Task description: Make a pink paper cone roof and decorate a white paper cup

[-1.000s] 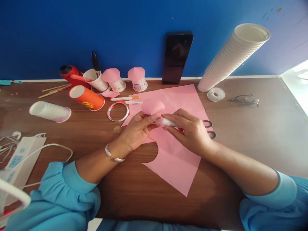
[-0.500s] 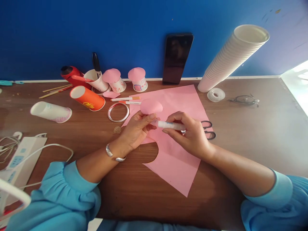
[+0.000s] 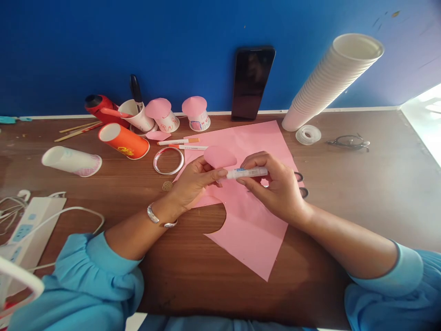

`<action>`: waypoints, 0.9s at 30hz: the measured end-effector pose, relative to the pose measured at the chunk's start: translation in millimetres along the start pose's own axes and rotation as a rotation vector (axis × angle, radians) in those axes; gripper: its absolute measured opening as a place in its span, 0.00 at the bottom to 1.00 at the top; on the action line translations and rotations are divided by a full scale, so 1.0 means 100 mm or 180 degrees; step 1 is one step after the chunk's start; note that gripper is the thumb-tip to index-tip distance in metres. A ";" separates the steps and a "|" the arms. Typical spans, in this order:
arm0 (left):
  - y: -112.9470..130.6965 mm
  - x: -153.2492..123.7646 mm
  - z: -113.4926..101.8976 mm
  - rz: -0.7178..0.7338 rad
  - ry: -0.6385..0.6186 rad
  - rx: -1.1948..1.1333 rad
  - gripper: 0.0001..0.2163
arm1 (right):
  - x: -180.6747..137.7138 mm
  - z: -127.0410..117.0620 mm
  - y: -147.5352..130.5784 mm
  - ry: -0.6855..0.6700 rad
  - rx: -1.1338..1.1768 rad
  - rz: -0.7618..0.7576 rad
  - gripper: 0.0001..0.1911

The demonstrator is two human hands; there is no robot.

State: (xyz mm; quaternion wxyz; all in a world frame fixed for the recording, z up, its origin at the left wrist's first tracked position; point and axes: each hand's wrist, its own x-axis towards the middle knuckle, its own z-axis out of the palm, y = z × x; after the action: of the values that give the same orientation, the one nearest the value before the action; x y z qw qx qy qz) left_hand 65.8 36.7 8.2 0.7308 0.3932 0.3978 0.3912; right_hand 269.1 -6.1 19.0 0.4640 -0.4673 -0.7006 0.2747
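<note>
Over the desk, my left hand [image 3: 193, 186] is closed on a curved piece of pink paper [image 3: 220, 156], whose rounded edge stands up above the fingers. My right hand [image 3: 284, 188] pinches a white glue stick [image 3: 248, 172], held nearly level. The glue stick's left end meets my left thumb, so whether that hand grips it too is hard to see. Beneath both hands lies a large pink sheet [image 3: 257, 234] with a round bite cut from its left side. Scissors [image 3: 303, 192] rest behind my right hand, with only the dark handle loops showing.
Two small cups with pink cone tops [image 3: 195, 106] stand by the blue wall. Left of them are a cup holding pens [image 3: 139, 120], an orange cup [image 3: 126, 142] and a white cup [image 3: 72, 161]. A tall cup stack [image 3: 327, 87], phone [image 3: 253, 85] and tape roll [image 3: 308, 134] stand rightward.
The glue stick has turned slightly, its right end rising, and more of its label shows. The pink piece has shifted a little right. My right hand now covers more of the scissors.
</note>
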 end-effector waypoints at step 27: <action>-0.04 0.00 0.01 0.0190 0.0051 -0.0485 0.15 | -0.02 0.03 0.09 0.0122 0.0414 0.1131 0.16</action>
State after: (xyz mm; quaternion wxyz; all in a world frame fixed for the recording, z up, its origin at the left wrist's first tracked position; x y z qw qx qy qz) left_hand 67.7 35.1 4.6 0.7434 0.3449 0.3608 0.4451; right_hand 270.4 -4.1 9.1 0.4507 -0.5578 -0.5789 0.3880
